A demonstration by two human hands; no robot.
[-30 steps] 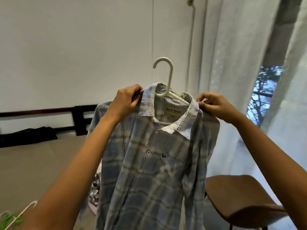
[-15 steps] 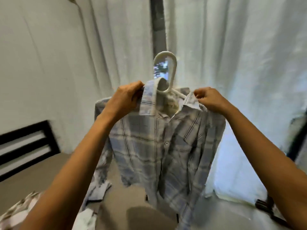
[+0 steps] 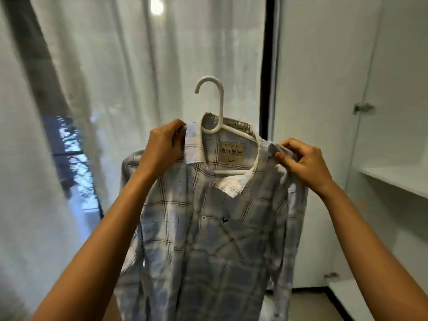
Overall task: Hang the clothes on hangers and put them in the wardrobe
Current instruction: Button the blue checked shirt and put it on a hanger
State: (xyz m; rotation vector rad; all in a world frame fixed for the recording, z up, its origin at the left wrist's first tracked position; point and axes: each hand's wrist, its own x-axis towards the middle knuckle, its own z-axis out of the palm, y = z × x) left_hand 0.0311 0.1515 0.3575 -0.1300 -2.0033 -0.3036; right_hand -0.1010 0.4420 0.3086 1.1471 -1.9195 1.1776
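Note:
A pale blue and white plaid shirt [image 3: 208, 239] hangs on a white plastic hanger [image 3: 218, 105], held up in front of me at chest height. My left hand [image 3: 162, 144] grips the shirt's left collar and shoulder over the hanger. My right hand [image 3: 303, 161] pinches the fabric at the right shoulder. The hanger's hook stands free above the collar. The white wardrobe [image 3: 335, 89] stands open at the right, just beyond the shirt.
Sheer white curtains [image 3: 115, 112] cover a window at the left and centre. A wardrobe door [image 3: 319, 135] with hinges stands open at the right, with a white shelf [image 3: 398, 179] inside. A dark floor strip runs along the wardrobe's base.
My view has swung right from the bed and chair past the curtains to the open wardrobe. The shirt on its hanger came along in both hands, grips unchanged.

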